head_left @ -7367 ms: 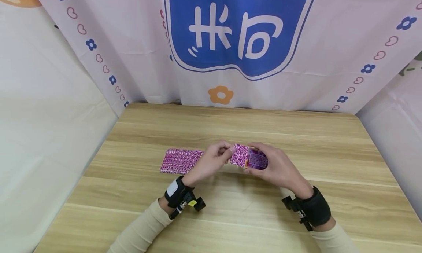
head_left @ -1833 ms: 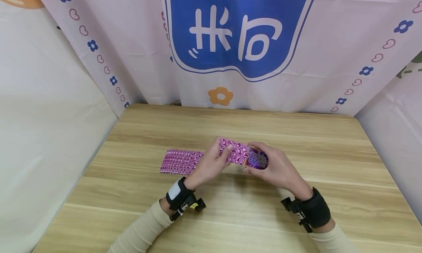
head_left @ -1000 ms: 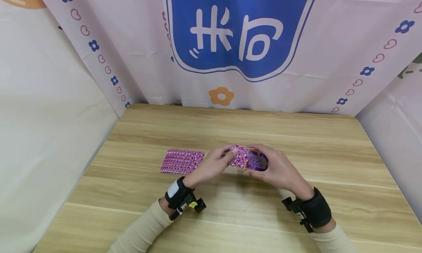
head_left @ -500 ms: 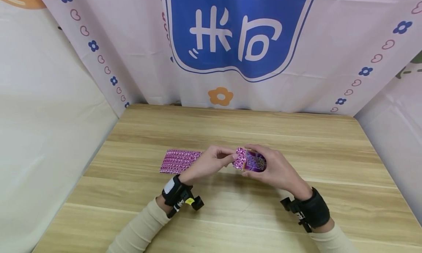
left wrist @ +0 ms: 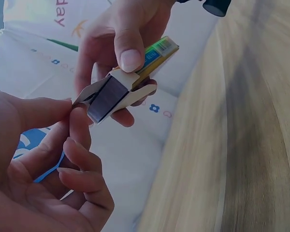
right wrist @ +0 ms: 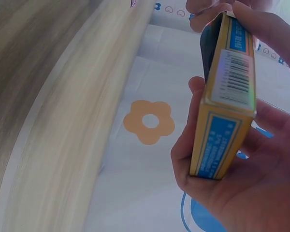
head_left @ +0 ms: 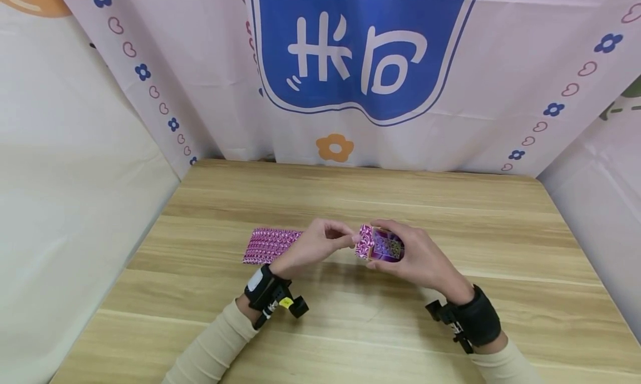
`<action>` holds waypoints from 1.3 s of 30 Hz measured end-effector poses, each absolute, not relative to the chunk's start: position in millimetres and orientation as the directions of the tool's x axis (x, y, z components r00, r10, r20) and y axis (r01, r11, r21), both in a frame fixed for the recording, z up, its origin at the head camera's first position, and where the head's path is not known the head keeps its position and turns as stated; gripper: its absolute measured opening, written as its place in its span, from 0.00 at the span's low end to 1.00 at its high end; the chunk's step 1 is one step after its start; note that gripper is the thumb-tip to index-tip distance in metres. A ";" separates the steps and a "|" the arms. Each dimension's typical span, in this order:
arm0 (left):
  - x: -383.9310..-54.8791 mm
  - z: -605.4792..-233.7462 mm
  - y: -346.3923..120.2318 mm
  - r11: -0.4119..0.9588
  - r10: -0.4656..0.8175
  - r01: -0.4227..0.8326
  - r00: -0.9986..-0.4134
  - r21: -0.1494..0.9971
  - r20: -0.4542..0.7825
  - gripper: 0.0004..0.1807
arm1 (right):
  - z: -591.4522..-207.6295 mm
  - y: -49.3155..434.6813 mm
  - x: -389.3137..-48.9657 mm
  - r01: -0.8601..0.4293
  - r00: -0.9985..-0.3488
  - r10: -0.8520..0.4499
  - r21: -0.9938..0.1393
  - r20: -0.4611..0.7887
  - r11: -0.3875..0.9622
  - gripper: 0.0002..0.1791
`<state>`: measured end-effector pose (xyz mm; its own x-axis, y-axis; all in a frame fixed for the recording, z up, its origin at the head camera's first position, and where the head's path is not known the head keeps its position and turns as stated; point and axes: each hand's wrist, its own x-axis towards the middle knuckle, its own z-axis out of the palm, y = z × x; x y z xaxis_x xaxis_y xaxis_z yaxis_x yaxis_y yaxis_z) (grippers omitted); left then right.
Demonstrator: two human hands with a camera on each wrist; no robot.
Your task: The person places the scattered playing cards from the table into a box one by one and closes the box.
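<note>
My right hand (head_left: 420, 253) grips a small card box (head_left: 386, 245) with a purple picture front; its yellow and blue side (right wrist: 217, 140) carries a barcode. A pink-and-white patterned card end (head_left: 365, 240) shows at its left end. In the left wrist view, a dark stack of cards (left wrist: 109, 97) sits in the box's open end between pale flaps. Thumb and finger of my left hand (head_left: 316, 242) pinch a thin pale flap (left wrist: 91, 92) there, though this piece could be a card. Left of the hands, pink patterned cards (head_left: 270, 246) lie overlapping, partly behind my left hand.
The wooden table (head_left: 400, 334) runs beneath both hands. A white cloth (head_left: 280, 128) with a blue emblem hangs along its back edge. Pale cloth walls (head_left: 75, 206) stand at both sides.
The patterned piece stuck far out of the box 1.8 s ago; now only a short end shows. My left hand moved right, and its fingertips shifted to the box's end. The right hand barely moved.
</note>
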<state>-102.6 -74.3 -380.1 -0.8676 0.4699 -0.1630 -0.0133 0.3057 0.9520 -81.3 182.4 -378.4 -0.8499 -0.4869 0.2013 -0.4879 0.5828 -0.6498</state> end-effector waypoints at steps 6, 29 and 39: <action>-104.4 -387.1 -74.1 0.315 0.487 -0.005 -0.858 0.949 -0.166 0.11 | -379.5 181.1 -80.4 -0.511 -0.834 -0.508 -0.650 0.215 0.563 0.43; -106.4 -397.8 -67.0 0.298 0.500 -0.022 -0.848 0.954 -0.176 0.09 | -379.1 177.4 -78.4 -0.519 -0.823 -0.531 -0.646 0.201 0.560 0.43; -113.5 -391.7 -78.9 0.407 0.541 0.060 -0.820 0.911 -0.188 0.13 | -378.6 177.7 -77.9 -0.504 -0.833 -0.522 -0.645 0.186 0.574 0.43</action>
